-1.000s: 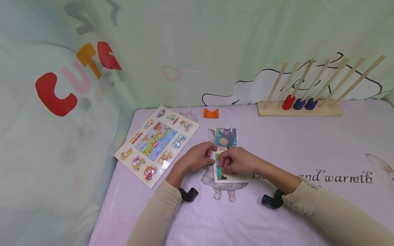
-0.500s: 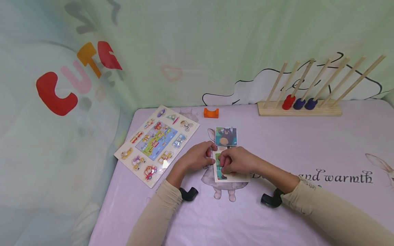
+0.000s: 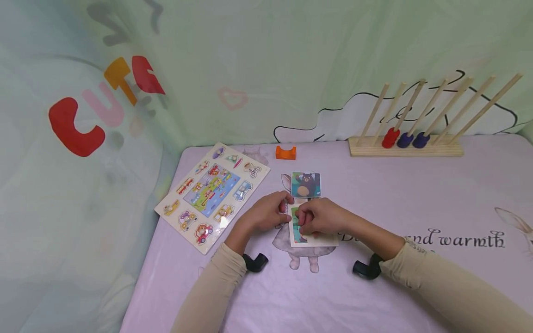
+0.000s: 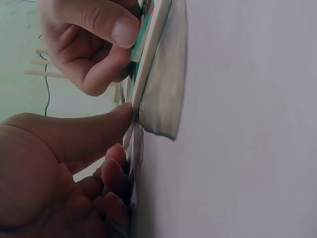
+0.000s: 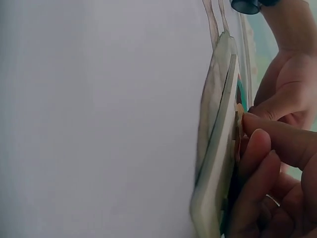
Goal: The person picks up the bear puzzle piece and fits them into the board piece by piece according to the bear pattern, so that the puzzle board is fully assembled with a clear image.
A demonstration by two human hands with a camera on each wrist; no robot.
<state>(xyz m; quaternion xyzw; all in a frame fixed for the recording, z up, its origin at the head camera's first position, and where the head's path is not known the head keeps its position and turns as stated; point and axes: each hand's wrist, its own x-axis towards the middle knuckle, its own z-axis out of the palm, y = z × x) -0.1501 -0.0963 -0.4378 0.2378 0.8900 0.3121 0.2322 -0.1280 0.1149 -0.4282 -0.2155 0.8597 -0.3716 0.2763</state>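
A small puzzle board [image 3: 325, 242] with a cream rim and a green-and-teal picture lies on the table before me. My left hand [image 3: 267, 212] holds its upper left corner, thumb at the left edge and index finger near the top edge. Over the board's middle, my right hand [image 3: 326, 217] pinches a thin puzzle piece [image 5: 239, 115] between thumb and fingers, against the board's face. The right hand covers much of the picture, so the piece's full shape is hidden. Just above the board lies a square bear card [image 3: 306, 185].
To the left lies a larger vehicle peg puzzle [image 3: 212, 192]. An orange block [image 3: 285, 153] with a curved notch stands at the back. At the back right is a wooden peg rack [image 3: 405, 150] with red and blue beads. Fabric walls rise behind and left.
Both hands stay in nearly the same place. The right fingers shift only slightly at the piece, and the board has barely moved.
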